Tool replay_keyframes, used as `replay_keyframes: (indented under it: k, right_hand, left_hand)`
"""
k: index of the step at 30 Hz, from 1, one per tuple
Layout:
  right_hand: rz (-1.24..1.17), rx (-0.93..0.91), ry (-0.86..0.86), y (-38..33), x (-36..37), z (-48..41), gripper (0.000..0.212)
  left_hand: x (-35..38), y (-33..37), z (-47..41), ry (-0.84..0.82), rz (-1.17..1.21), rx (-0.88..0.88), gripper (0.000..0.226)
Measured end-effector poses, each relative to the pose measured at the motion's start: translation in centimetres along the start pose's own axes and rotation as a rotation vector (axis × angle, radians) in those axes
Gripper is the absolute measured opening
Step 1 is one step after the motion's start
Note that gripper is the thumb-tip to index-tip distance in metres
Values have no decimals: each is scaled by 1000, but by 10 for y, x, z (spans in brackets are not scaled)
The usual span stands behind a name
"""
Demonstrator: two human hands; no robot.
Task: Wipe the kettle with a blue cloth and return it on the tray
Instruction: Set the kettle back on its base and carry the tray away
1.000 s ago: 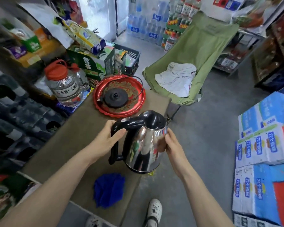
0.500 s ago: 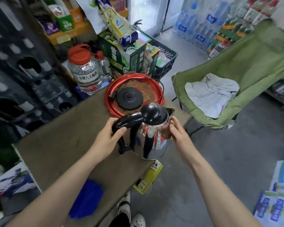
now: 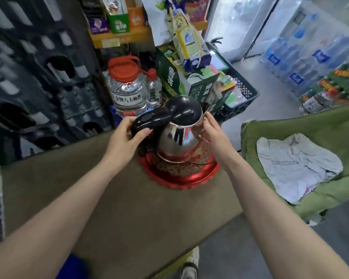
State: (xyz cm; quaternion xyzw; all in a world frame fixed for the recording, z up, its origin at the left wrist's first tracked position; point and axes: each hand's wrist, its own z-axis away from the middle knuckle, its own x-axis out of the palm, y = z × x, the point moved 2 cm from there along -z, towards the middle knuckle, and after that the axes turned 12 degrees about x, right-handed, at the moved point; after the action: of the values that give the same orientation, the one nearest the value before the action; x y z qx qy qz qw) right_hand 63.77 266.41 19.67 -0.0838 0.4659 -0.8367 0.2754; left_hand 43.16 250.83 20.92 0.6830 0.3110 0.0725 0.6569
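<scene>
The steel kettle (image 3: 177, 141) with a black lid and handle stands over the red round tray (image 3: 181, 178) at the far end of the brown table. My left hand (image 3: 123, 139) grips the black handle. My right hand (image 3: 214, 135) lies flat against the kettle's right side, fingers together. Whether the kettle's base rests on its black stand or hovers just above cannot be told. The blue cloth (image 3: 73, 266) lies at the table's near edge, partly hidden by my left forearm.
Behind the tray stand a big clear jar (image 3: 127, 91) with a red lid, a smaller bottle and green cartons (image 3: 189, 81). A green folding chair (image 3: 302, 158) with a white rag is on the right. Dark crates fill the left.
Both hands carried the kettle away from me, from over the table's middle to the red tray, and lowered it there. The blue cloth stayed at the near edge.
</scene>
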Motion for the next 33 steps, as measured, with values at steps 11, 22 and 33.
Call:
replay_keyframes:
  k: [11,22,33]
  right_hand:
    - [163,-83,-183,-9,-10,-58,32]
    - [24,-22,-214,10,-31,-60,50]
    - [188,-78,-278,-6,-18,-72,53]
  left_hand:
    - [29,-20,6,287,23,-72,30]
    - [55,-9,18,251,9,-47,43]
    - [60,-15,43,345,62,-80,32]
